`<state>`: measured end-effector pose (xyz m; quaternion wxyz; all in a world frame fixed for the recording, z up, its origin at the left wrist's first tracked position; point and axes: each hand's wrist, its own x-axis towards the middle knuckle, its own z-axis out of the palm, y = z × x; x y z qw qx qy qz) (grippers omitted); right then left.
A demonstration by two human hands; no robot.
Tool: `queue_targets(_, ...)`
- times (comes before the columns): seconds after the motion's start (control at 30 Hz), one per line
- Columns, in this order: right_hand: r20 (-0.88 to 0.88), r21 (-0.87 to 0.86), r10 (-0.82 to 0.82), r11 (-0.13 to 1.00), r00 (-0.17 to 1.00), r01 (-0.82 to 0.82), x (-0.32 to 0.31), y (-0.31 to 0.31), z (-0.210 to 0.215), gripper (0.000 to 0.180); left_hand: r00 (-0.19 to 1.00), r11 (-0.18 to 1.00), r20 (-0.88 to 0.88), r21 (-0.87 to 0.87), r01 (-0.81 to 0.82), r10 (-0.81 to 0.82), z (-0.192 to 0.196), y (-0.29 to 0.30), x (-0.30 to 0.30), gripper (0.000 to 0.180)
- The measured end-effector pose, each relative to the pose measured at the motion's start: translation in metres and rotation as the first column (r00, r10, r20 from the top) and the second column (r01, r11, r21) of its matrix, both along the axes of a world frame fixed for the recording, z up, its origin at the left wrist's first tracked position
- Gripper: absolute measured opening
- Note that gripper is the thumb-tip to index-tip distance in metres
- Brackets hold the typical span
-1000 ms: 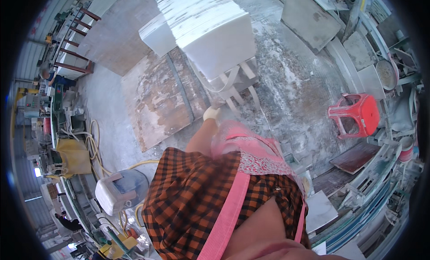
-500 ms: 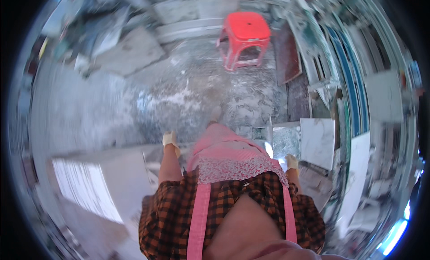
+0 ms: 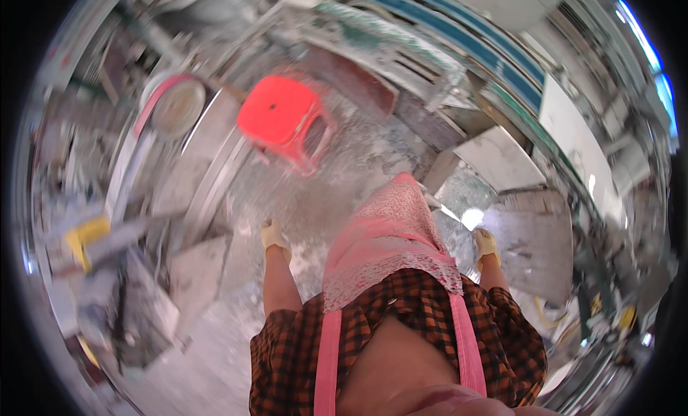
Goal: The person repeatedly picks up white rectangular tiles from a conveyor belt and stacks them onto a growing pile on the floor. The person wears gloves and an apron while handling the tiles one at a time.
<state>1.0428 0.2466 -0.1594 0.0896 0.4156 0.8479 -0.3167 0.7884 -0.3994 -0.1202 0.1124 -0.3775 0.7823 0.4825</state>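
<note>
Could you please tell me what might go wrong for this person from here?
The red stool stands on the floor ahead, so a step that way might catch its legs. The ground there is streaked with pale residue and may be slippery, though I cannot tell whether it is wet. The right hand appears close to the brownish-grey panel, so it could knock against it; whether they touch is unclear.

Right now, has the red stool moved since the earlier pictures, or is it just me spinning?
No, the red stool seems to have stayed put: it still stands beside the same reddish-brown board. Only the view has turned.
</note>
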Motion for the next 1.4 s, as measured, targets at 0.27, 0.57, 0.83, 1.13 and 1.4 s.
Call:
queue_targets(0.27,0.202,0.164,0.080,0.980,0.976,-0.114,-0.016,-0.016,-0.022,0.037,0.935,0.922,-0.334,0.386,0.021,0.118,0.074,0.134,-0.133,0.040)
queue_targets(0.57,-0.233,0.004,-0.544,0.828,0.806,0.560,-0.123,-0.036,0.007,0.037,0.705,0.779,-0.584,0.186,0.598,-0.402,0.173,0.295,-0.310,0.037)
queue_targets(0.83,-0.299,0.131,-0.829,0.454,0.472,0.881,-0.113,-0.137,-0.020,0.038,0.270,0.306,-0.729,0.087,0.948,-0.629,0.147,0.514,-0.466,0.027)
queue_targets(1.13,0.113,0.185,-0.993,0.049,0.028,0.982,-0.172,-0.402,-0.058,0.033,-0.613,-0.068,-0.456,-0.764,0.641,-0.645,0.107,0.638,-0.481,0.047)
queue_targets(1.4,0.166,0.300,-0.958,-0.178,-0.235,0.937,-0.237,-0.492,-0.001,0.029,-0.672,-0.204,-0.236,-0.837,0.508,-0.702,0.091,0.650,-0.468,0.053)
